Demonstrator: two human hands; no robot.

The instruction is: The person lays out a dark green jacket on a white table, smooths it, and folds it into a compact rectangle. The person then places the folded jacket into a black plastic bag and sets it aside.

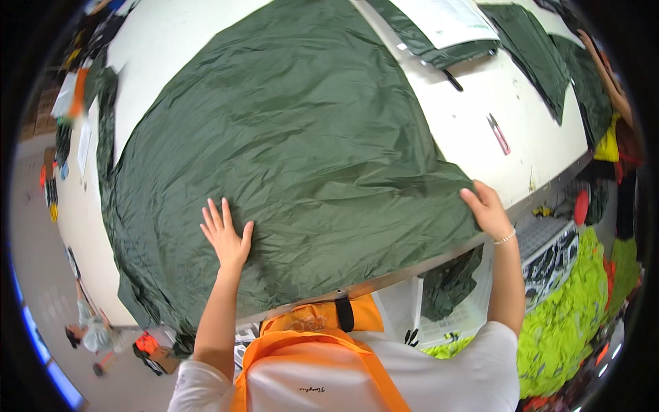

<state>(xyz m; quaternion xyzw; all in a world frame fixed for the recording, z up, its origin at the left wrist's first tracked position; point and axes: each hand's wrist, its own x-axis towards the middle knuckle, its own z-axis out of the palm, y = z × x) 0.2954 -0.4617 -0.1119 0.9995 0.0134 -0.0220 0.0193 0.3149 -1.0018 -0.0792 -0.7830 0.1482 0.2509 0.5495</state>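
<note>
A large piece of dark green fabric [295,130], wrinkled and thin, spreads across the white table [473,120] and hangs over its near and left edges. My left hand [228,239] lies flat on the fabric left of the middle, fingers spread, holding nothing. At the near right, my right hand [489,209] is closed on the fabric's right edge, thumb on top; its other fingers are partly hidden. A pair of thread snips [499,134] with red handles lies on the table beyond my right hand.
Folded green pieces [525,55] and a white sheet [446,20] lie at the far right. Another person's arm [611,82] reaches in there. Below the table's edge are a white bin [405,302] and a heap of yellow-green fabric [559,329]. A person [89,333] is in the left background.
</note>
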